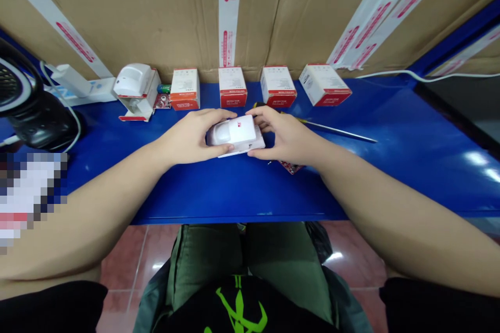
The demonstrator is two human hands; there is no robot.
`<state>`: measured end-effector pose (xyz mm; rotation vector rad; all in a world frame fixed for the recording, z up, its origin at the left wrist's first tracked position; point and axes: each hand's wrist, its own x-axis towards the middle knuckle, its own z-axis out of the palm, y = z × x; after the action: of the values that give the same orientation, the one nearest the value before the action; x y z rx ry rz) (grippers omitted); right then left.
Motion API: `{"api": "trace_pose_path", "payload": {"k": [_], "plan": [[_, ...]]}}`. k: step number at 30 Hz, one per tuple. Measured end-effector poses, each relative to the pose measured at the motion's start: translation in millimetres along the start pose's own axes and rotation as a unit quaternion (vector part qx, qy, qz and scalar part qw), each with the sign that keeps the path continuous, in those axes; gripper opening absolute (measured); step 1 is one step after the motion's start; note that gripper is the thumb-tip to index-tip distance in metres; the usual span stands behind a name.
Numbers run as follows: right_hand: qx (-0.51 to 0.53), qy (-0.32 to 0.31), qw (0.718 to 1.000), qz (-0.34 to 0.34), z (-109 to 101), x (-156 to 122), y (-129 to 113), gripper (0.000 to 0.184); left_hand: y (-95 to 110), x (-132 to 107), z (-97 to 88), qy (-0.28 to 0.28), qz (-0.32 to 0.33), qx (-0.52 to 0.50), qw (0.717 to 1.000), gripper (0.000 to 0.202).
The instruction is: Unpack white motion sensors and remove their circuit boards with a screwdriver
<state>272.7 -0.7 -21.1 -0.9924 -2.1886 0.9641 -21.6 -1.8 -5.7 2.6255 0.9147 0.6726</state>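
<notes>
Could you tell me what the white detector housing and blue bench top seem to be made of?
The white detector housing looks like smooth moulded plastic, softly sheened. The blue bench top looks like glossy painted metal, from its glare, possibly laminate.

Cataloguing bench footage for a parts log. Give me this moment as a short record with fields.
Left hand: the left hand grips a white motion detector
Right hand: the right hand grips the same detector
Near right hand: a red circuit board; a screwdriver
Behind: four white-and-red boxes; a second white detector
Surface: blue workbench
</notes>
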Motion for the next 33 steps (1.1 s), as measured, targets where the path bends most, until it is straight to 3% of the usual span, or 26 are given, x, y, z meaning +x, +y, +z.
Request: {"api": "trace_pose_path", "payload": {"k": [4, 21, 25, 28, 30, 33], "plan": [[0.002, 0.010, 1.000, 0.011, -0.5, 0.3, 2.1, 0.081, 2.6, 0.5, -0.9, 0.017, -0.002, 0.012, 1.000, 0.061], [0.035, 0.030, 0.999, 0.005, 7.5, 2.6, -0.1, 0.085, 4.1, 1.3, 10.0, -0.013, 0.007, 0.014, 1.000, 0.059], [0.004, 0.024, 1.000, -0.017, 8.5, 4.6, 2.7, 0.079, 2.0, 1.0, 11.9, -0.045, 0.017, 0.025, 0.999, 0.063], [-0.030, 0.016, 0.998, -0.047, 4.1, 4.7, 1.3, 0.063, 4.1, 0.1, 10.0, -0.063, 0.010, 0.026, 0.998, 0.063], [-0.045, 0.017, 0.997, -0.060, 0.4, 4.1, 0.1, 0.050, 6.0, -1.1, 5.9, -0.073, 0.004, 0.023, 0.997, 0.063], [-0.028, 0.031, 0.997, -0.064, -2.5, 2.9, -0.8, 0.047, 6.7, -2.9, -4.2, -0.081, 0.030, 0.009, 0.996, 0.060]]}}
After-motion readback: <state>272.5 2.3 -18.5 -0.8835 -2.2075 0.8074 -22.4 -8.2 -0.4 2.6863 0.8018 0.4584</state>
